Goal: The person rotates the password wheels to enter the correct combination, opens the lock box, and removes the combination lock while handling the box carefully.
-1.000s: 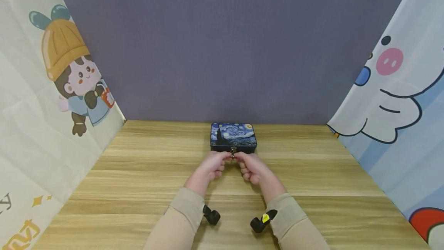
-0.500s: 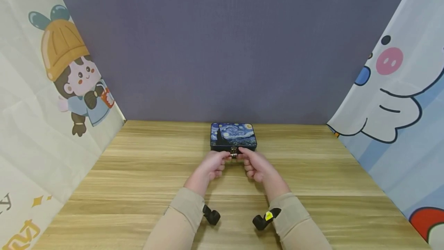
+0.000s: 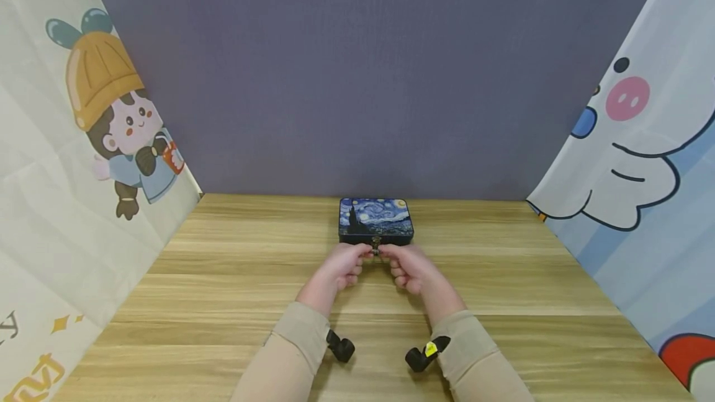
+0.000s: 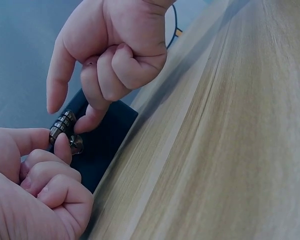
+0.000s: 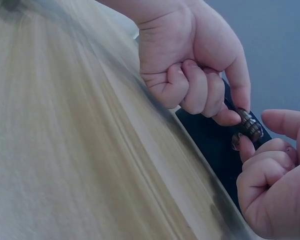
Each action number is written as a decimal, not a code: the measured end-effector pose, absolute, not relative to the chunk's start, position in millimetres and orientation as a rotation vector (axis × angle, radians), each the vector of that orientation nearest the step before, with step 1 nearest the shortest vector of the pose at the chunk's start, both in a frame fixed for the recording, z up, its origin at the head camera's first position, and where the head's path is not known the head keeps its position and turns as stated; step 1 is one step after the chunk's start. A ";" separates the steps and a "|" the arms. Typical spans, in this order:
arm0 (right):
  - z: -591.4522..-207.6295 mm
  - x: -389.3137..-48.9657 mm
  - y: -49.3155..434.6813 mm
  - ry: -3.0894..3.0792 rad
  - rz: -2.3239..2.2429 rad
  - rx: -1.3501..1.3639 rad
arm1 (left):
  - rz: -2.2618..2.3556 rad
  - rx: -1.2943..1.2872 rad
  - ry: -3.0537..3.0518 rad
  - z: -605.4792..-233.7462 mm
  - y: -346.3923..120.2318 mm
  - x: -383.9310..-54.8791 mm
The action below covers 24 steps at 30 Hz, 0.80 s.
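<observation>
Pinching lock [image 5: 251,125]: left hand [image 3: 345,263] | dials [image 4: 64,120] illegible | box [image 3: 375,218] partly hidden

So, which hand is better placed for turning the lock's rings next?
Probably the right hand: its index finger sits just off the lock, while the left hand pinches one end, apparently steadying it.

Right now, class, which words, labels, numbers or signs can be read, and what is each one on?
"y", cut-off lettering, left curtain.
Gold letters, same curtain: cut off, unclear.
Yellow sticker, right wrist camera: too small to read.
Metal lock: any numbers too small.
</observation>
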State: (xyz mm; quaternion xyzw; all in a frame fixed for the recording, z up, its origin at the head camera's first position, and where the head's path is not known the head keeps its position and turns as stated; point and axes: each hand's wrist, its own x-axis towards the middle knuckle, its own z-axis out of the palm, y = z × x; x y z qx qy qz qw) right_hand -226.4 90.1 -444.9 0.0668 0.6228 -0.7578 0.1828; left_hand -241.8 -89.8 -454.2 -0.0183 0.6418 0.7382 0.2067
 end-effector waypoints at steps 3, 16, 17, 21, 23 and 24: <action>-446.5 -225.5 87.8 1.764 -2.145 0.183 | 2.047 -0.041 1.791 -454.5 -89.8 -241.7; -449.1 -225.9 84.1 1.788 -2.136 0.205 | 2.028 -0.014 1.818 -455.7 -90.0 -241.2; -449.2 -226.0 84.1 1.790 -2.133 0.208 | 2.025 -0.012 1.819 -455.7 -90.1 -241.2; -449.4 -225.8 83.6 1.809 -2.113 0.200 | 2.018 -0.012 1.819 -455.3 -90.8 -241.4; -449.1 -225.3 83.4 1.812 -2.105 0.196 | 2.017 -0.011 1.818 -455.2 -91.0 -241.6; -448.8 -224.8 83.4 1.816 -2.100 0.193 | 2.016 -0.008 1.820 -455.2 -91.1 -241.7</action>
